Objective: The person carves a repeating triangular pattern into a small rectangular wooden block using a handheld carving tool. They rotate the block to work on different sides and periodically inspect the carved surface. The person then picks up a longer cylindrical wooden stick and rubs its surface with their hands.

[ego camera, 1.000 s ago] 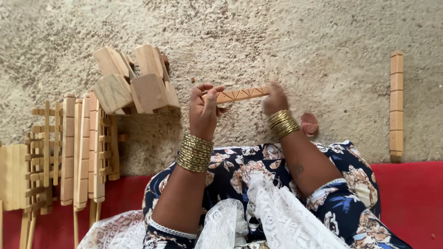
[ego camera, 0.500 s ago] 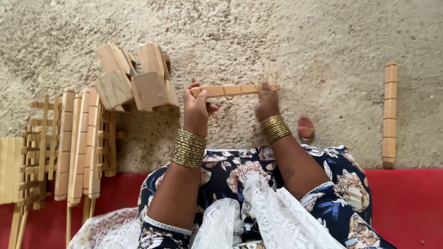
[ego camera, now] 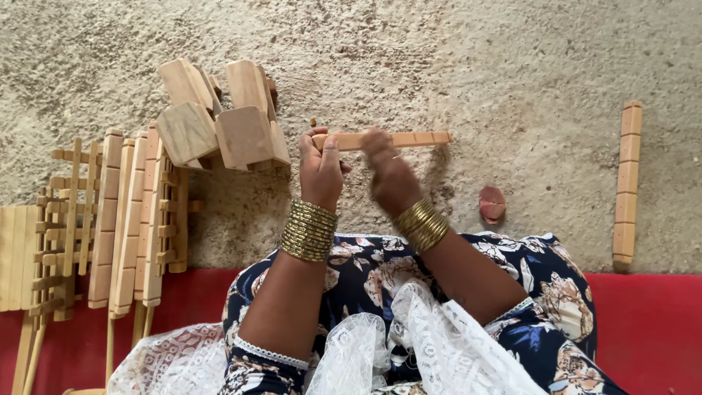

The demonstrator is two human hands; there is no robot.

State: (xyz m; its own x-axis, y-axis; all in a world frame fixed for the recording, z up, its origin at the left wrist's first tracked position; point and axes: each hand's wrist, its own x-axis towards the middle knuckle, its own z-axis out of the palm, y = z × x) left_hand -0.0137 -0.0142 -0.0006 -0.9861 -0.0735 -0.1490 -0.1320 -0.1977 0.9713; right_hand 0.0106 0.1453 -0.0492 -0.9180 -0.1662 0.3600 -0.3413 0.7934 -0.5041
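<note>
Since before, right hand [ego camera: 391, 175] slid left along the notched stick [ego camera: 380, 139]; left hand [ego camera: 322, 167] grips its end. Keep it flat on the floor [ego camera: 512, 58].

wooden blocks [ego camera: 219, 117], slatted frames [ego camera: 110, 219] (left), reddish stone [ego camera: 492, 204]

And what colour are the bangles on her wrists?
Gold, stacked on both wrists: the bangles show best in the head view.
</note>
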